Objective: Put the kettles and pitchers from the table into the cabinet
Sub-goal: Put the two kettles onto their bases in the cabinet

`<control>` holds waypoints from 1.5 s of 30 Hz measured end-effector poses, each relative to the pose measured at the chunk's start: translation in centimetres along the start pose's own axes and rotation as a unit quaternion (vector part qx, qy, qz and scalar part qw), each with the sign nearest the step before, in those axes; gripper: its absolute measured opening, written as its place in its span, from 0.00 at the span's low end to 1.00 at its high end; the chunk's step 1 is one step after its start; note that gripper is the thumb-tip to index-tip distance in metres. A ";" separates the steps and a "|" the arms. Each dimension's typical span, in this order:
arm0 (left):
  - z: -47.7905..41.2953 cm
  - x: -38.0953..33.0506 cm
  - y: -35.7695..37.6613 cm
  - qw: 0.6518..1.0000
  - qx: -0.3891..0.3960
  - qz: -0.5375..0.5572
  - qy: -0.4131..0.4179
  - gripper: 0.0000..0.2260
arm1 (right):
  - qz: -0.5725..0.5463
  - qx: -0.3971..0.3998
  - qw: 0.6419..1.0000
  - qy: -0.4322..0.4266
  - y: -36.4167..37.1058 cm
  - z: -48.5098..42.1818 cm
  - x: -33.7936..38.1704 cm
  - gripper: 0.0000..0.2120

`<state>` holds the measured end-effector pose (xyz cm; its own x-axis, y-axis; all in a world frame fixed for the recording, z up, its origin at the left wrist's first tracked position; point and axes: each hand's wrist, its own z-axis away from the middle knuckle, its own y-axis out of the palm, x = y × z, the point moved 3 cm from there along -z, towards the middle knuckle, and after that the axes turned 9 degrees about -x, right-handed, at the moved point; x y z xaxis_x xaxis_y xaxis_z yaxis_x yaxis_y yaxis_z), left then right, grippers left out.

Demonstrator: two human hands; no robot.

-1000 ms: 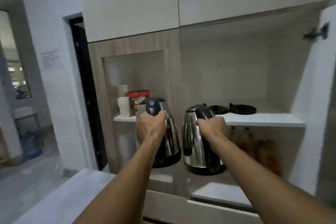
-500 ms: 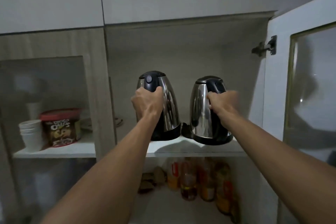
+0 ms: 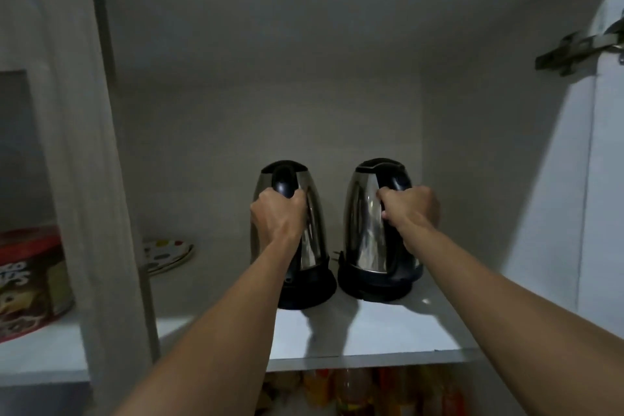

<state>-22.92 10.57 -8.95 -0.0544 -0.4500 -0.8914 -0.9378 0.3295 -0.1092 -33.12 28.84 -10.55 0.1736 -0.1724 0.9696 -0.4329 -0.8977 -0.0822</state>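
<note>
Two steel kettles with black lids and handles stand side by side on black bases on the white cabinet shelf (image 3: 388, 338). My left hand (image 3: 278, 216) grips the black handle of the left kettle (image 3: 312, 233). My right hand (image 3: 410, 209) grips the handle of the right kettle (image 3: 366, 230). Both kettles are upright, deep inside the open compartment, and a small gap separates them.
A dotted plate (image 3: 167, 253) lies at the shelf's back left. A red-lidded cereal tub (image 3: 30, 284) sits in the neighbouring compartment past the divider (image 3: 101, 179). The open cabinet door (image 3: 594, 196) with its hinge (image 3: 567, 52) is on the right. Bottles (image 3: 354, 388) stand on the shelf below.
Both hands have carried the kettles from in front of the cabinet up onto the shelf and pushed them deeper in. The view has moved closer to the compartment.
</note>
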 end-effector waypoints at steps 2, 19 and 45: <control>-0.8 1.5 1.2 1.000 0.014 -0.012 -0.020 0.15 | 0.011 0.005 1.000 -0.001 1.3 -0.4 -0.7 0.20; 1.4 2.5 1.8 0.998 -0.027 -0.045 -0.030 0.08 | 0.032 0.081 0.996 -0.033 2.0 0.4 -1.3 0.08; 3.4 14.8 5.2 1.000 0.006 0.009 -0.009 0.11 | 0.055 -0.070 0.996 -0.013 5.0 4.5 -11.3 0.21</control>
<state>-27.45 8.44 -24.16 -0.0655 -0.4288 -0.9010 -0.9322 0.3485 -0.0981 -33.29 24.46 -22.98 0.1400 -0.2779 0.9504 -0.5689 -0.8081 -0.1525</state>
